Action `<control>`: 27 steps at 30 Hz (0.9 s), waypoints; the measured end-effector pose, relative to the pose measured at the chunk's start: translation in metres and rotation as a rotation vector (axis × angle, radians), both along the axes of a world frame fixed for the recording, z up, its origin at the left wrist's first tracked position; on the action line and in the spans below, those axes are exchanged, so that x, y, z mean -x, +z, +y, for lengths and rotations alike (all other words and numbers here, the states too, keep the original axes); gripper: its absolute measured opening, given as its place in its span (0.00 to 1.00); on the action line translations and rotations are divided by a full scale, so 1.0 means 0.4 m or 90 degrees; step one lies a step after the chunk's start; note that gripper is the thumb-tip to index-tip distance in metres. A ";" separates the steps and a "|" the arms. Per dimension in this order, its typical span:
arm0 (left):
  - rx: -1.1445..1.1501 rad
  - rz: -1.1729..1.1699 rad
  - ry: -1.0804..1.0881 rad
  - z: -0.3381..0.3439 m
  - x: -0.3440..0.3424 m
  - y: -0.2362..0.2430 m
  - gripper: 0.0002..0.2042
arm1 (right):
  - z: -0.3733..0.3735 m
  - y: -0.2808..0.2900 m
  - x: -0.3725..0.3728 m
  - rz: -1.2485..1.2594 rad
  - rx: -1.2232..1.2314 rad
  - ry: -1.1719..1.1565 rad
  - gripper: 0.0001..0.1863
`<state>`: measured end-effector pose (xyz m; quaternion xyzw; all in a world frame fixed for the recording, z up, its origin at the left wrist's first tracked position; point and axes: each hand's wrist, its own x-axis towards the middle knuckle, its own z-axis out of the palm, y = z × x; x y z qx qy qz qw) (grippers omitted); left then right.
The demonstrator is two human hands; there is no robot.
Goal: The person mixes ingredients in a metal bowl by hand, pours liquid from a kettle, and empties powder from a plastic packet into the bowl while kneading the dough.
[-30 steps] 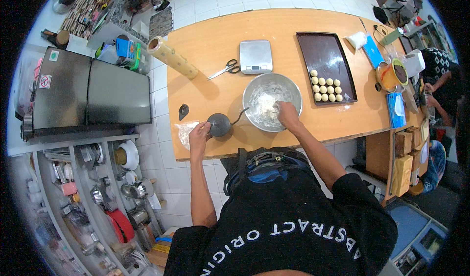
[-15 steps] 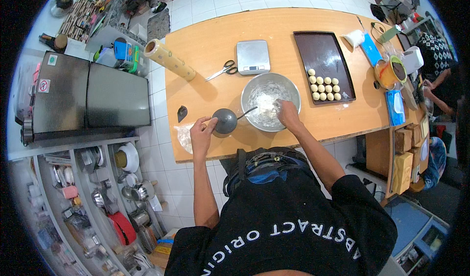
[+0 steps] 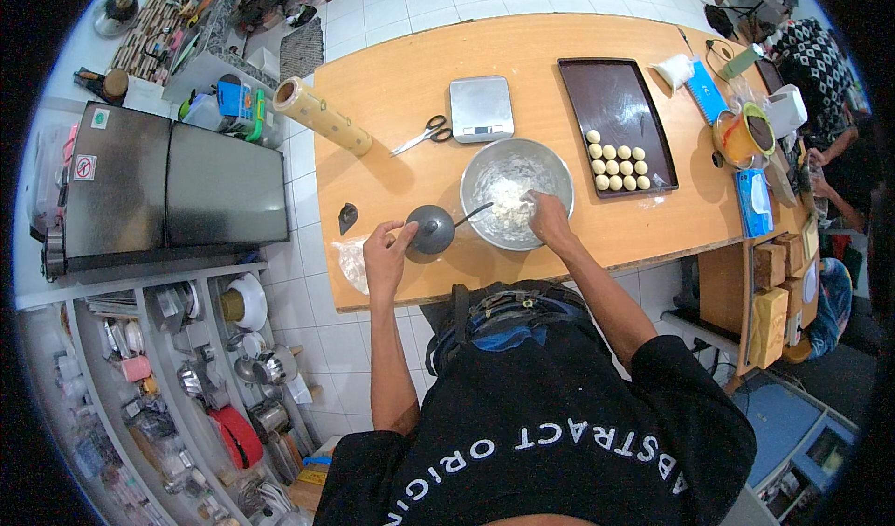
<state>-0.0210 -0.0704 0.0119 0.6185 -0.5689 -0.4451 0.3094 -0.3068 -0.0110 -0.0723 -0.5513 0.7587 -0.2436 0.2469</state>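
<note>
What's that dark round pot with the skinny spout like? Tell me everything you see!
The round, dark grey pot looks smooth and dull, perhaps metal. Its long, thin, dark spout points right, its tip over the shiny, round silver metal bowl. The person's left grip holds the pot's left side, hiding most of any handle. It's near the front edge of the light-brown wooden table; whether its base touches isn't clear.

I am watching the left hand [image 3: 385,256] holding a round, dark grey pot [image 3: 432,230], its thin spout [image 3: 475,212] pointing over a round silver metal bowl [image 3: 552,176]. The right hand [image 3: 550,220] is reaching into the white, crumbly mixture [image 3: 506,201] inside. On the light-brown wooden tabletop [image 3: 410,78], a dark rectangular tray [image 3: 608,102] is carrying pale dough balls [image 3: 612,167].
</note>
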 end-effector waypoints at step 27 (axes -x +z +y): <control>-0.024 -0.018 -0.006 0.004 0.008 0.006 0.19 | -0.005 -0.023 0.023 0.020 0.052 -0.010 0.17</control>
